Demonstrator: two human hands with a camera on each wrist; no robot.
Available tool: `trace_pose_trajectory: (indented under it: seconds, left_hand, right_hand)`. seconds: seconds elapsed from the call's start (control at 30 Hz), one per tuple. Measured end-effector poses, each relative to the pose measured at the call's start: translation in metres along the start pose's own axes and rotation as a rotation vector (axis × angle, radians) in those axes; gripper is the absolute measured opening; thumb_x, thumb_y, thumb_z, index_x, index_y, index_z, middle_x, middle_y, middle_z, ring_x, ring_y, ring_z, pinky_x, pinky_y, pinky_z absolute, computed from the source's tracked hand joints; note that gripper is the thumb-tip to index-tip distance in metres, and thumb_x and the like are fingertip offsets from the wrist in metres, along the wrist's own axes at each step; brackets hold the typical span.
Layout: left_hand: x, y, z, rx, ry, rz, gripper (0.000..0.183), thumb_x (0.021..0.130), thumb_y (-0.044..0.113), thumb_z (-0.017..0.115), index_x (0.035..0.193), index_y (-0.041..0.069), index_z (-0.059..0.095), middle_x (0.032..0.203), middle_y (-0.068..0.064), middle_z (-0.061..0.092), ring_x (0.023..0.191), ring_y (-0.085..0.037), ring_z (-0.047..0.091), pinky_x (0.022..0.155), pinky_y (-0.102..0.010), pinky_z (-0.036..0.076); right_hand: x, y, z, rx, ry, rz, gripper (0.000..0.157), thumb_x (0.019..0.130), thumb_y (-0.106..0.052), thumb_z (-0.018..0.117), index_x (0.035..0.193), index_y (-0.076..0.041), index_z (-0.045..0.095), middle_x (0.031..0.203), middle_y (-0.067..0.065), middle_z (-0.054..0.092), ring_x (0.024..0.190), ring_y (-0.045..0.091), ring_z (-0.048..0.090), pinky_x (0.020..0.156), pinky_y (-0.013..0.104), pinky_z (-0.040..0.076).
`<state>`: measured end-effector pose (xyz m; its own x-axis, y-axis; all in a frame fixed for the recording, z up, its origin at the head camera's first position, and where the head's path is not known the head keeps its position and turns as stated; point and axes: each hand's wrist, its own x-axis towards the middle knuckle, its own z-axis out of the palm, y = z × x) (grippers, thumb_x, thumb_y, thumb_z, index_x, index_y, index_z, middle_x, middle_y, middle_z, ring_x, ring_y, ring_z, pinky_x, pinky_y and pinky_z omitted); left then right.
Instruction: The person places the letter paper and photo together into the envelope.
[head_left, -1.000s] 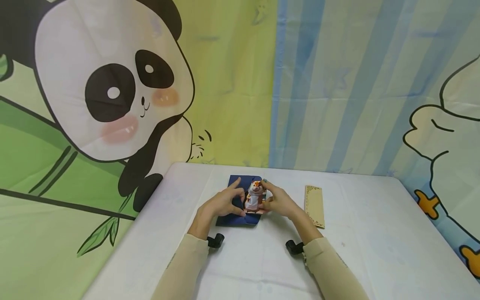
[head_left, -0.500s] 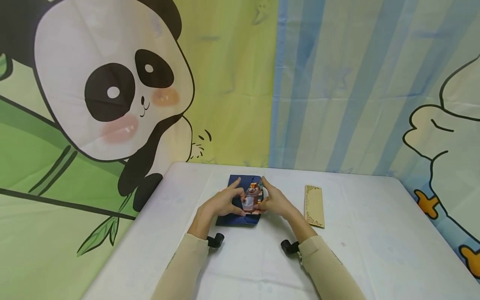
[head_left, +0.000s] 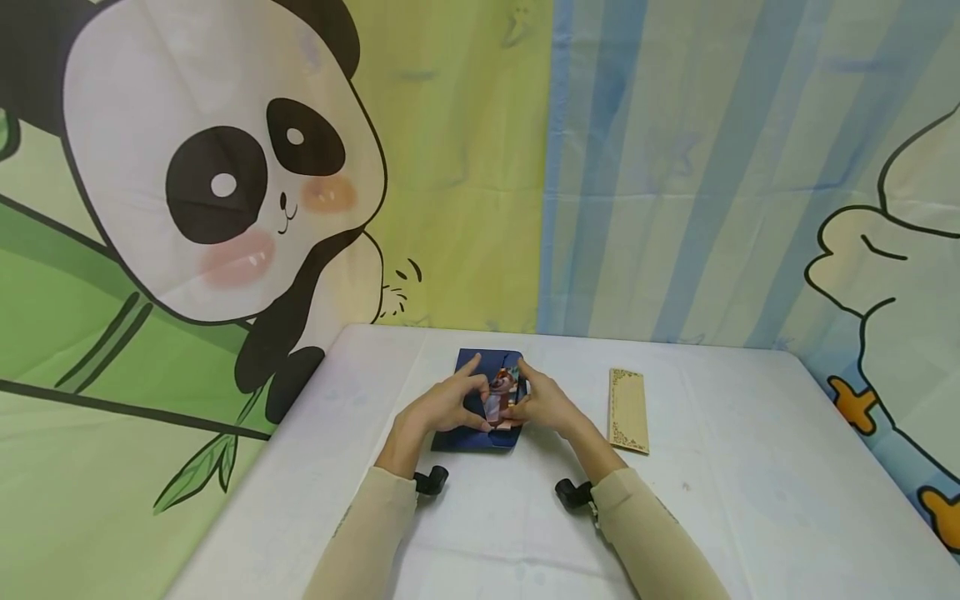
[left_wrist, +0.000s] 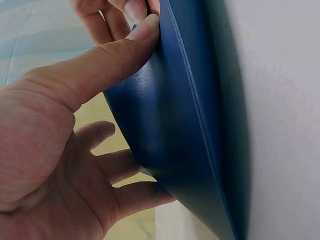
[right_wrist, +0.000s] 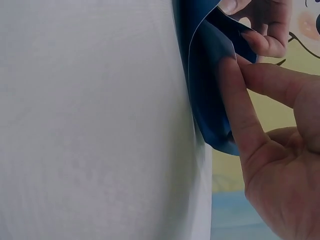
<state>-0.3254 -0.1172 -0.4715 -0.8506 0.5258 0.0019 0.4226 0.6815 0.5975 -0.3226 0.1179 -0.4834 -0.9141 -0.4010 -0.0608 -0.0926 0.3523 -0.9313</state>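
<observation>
Basically, we're looking at two hands busy over a blue envelope (head_left: 487, 442), which lies near the far edge of a white table (head_left: 720, 500). A small picture card (head_left: 498, 404) with a cartoon animal on it is right there between the hands, over the middle-right part of the envelope. We can't really tell how much of it is tucked inside.

The left hand (head_left: 442, 407) has the envelope pinched on the left side of the card, thumb by the card's bottom corner and fingers bent above it, so only a small gap between them. From the left wrist we see that thumb pressed on the blue edge, other fingers half hidden by the paper.

The right hand (head_left: 551, 404) has the card by its right side, thumb low and index up near the top corner. The right wrist view shows thumb and finger close together around a bowed blue edge, but we can't tell if they've caught envelope as well as card.

Over to the right, well apart, we've got a tan slip (head_left: 628, 412) with fancy corners lying flat. Behind everything there's a backdrop (head_left: 472, 208) with a big panda (head_left: 225, 167).
</observation>
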Motion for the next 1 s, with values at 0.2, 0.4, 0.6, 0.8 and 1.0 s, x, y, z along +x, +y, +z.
trace_pose_trajectory:
  seconds: [0.2,0.4,0.6,0.8,1.0]
  left_hand:
    - [0.000,0.001,0.000,0.001,-0.006,0.001,0.040,0.079,0.031,0.092,0.098,0.025,0.057,0.177,-0.010,0.009,0.135,-0.041,0.053,0.095,-0.050,0.046]
    - [0.001,-0.002,0.001,-0.010,-0.006,-0.002,0.039,0.079,0.029,0.092,0.098,0.025,0.059,0.176,-0.009,0.010,0.143,-0.045,0.046,0.101,-0.054,0.046]
    - [0.002,-0.004,0.002,-0.009,-0.004,0.010,0.039,0.079,0.030,0.092,0.098,0.025,0.060,0.176,-0.011,0.010,0.142,-0.045,0.048,0.100,-0.054,0.046]
    - [0.000,-0.003,0.001,-0.008,-0.013,-0.002,0.042,0.078,0.035,0.092,0.103,0.022,0.061,0.176,-0.010,0.009,0.139,-0.045,0.051,0.096,-0.050,0.046]
    - [-0.001,-0.002,0.000,-0.010,-0.014,-0.008,0.040,0.078,0.036,0.092,0.098,0.027,0.058,0.176,-0.010,0.008,0.142,-0.047,0.047,0.095,-0.049,0.046]
  right_hand:
    - [0.004,0.001,0.004,-0.049,0.045,-0.012,0.109,0.085,0.000,0.084,0.166,-0.004,0.010,0.100,0.025,0.077,0.063,0.023,0.071,0.068,0.030,0.057]
    - [0.006,-0.001,0.010,-0.035,0.062,0.002,0.108,0.082,0.003,0.085,0.165,-0.003,0.016,0.154,0.029,0.049,0.068,0.018,0.072,0.072,0.032,0.060]
    - [0.009,0.000,0.015,-0.012,0.066,0.000,0.107,0.082,0.004,0.085,0.165,-0.001,0.017,0.162,0.027,0.039,0.077,0.020,0.076,0.074,0.031,0.061]
    - [0.010,-0.001,0.017,-0.003,0.062,0.002,0.109,0.082,0.002,0.085,0.165,-0.002,0.015,0.166,0.022,0.035,0.080,0.021,0.076,0.077,0.032,0.061]
    - [0.012,-0.003,0.019,-0.168,0.118,-0.033,0.110,0.079,-0.011,0.091,0.163,0.002,0.022,0.154,0.019,0.054,0.122,0.030,0.065,0.103,0.044,0.052]
